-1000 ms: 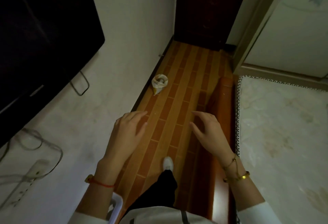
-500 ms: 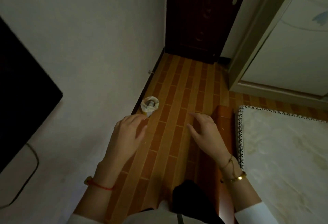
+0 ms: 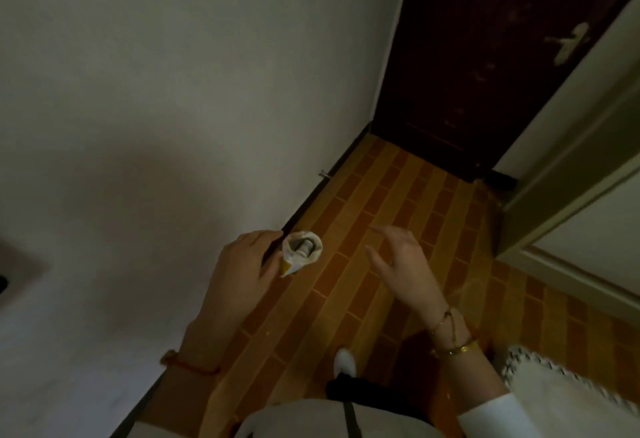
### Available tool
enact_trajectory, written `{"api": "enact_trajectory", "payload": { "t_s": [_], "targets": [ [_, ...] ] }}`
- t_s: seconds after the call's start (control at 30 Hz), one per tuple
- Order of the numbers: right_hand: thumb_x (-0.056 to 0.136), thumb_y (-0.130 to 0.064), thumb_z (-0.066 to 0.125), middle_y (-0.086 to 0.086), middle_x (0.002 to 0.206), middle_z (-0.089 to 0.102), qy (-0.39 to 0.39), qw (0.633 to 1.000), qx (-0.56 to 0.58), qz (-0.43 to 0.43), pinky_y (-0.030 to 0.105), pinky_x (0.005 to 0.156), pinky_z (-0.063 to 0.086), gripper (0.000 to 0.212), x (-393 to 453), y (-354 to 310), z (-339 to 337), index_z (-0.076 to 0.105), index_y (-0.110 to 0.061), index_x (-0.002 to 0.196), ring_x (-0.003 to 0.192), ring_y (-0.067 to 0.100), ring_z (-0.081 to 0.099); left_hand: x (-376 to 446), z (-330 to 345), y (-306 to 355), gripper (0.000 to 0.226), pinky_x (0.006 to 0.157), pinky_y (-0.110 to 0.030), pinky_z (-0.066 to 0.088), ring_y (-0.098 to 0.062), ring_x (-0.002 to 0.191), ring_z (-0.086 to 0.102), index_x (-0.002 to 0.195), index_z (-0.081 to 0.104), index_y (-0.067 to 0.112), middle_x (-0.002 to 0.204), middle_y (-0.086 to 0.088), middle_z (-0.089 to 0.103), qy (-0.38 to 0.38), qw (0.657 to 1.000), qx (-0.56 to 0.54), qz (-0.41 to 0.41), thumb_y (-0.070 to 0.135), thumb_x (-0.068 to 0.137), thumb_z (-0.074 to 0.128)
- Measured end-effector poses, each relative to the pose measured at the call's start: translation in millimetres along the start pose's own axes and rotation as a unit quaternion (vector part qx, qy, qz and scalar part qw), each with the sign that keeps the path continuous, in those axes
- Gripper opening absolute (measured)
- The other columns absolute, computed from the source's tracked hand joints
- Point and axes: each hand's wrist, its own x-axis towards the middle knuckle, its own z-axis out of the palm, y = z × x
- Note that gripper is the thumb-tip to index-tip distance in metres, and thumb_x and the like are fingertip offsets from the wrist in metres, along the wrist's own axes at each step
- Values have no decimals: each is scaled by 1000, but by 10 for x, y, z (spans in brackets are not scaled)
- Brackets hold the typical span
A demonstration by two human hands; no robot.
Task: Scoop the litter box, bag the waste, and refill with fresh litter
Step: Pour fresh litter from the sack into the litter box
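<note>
A small white bag [image 3: 302, 251] with a rolled-down open top stands on the wooden floor against the left wall's skirting; something grey lies inside it. My left hand [image 3: 242, 266] hovers just left of the bag, fingers relaxed, and I cannot tell whether it touches the bag. My right hand [image 3: 401, 264] is held out to the right of the bag, apart from it, fingers loosely spread and empty. No litter box or scoop is in view.
A narrow passage of brown floorboards [image 3: 381, 202] runs to a dark closed door [image 3: 485, 66] with a lever handle. A white wall [image 3: 173, 108] stands on the left, a pale door frame [image 3: 568, 167] on the right. A mat edge [image 3: 533, 371] lies lower right. My white shoe [image 3: 344, 361] steps forward.
I have walked forward along the passage. The bag on the floor is now right beside my left hand, the dark screen on the left has left the view, and both hands stay empty.
</note>
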Motion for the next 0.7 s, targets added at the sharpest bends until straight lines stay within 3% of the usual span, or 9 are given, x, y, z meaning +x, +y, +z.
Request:
{"api": "enact_trajectory", "payload": {
  "t_s": [0.13, 0.27, 0.47, 0.53, 0.7],
  "targets": [
    [97, -39, 50, -5, 138, 50, -39, 999, 6, -33, 23, 107, 29, 42, 767, 294, -134, 46, -27, 138, 133, 10, 36, 536, 152, 161, 43, 82, -30, 48, -20, 95, 64, 115, 66, 15, 109, -1, 69, 32, 999, 3, -30, 39, 91, 39],
    [97, -37, 52, -2, 137, 51, -73, 996, 13, -50, 42, 115, 30, 42, 1397, 463, -147, 47, -25, 137, 131, 14, 41, 956, 282, 141, 53, 92, -35, 46, -20, 108, 61, 124, 62, 19, 120, 0, 66, 18, 995, 23, -92, 48, 91, 33],
    [95, -26, 57, -2, 136, 52, -107, 991, 51, -67, 29, 105, 35, 41, 2305, 604, -5, 50, -20, 135, 128, 14, 42, 1559, 429, -33, 43, 95, -36, 44, -20, 114, 58, 127, 59, 23, 125, 2, 64, 30, 988, 41, -148, 41, 93, 42],
    [95, -26, 57, -2, 138, 50, -121, 989, 61, -67, 22, 99, 30, 42, 2601, 629, 62, 50, -21, 136, 130, 14, 40, 1771, 467, -115, 39, 96, -36, 43, -20, 115, 58, 127, 59, 23, 125, 3, 64, 35, 984, 49, -165, 38, 93, 46],
    [96, -32, 55, 1, 136, 52, -156, 979, 80, -105, 30, 106, 35, 41, 3329, 664, 240, 50, -20, 135, 129, 17, 43, 2270, 517, -305, 33, 97, -39, 42, -21, 117, 57, 127, 59, 23, 125, 2, 63, 54, 978, 63, -193, 29, 95, 57]
  ]
}}
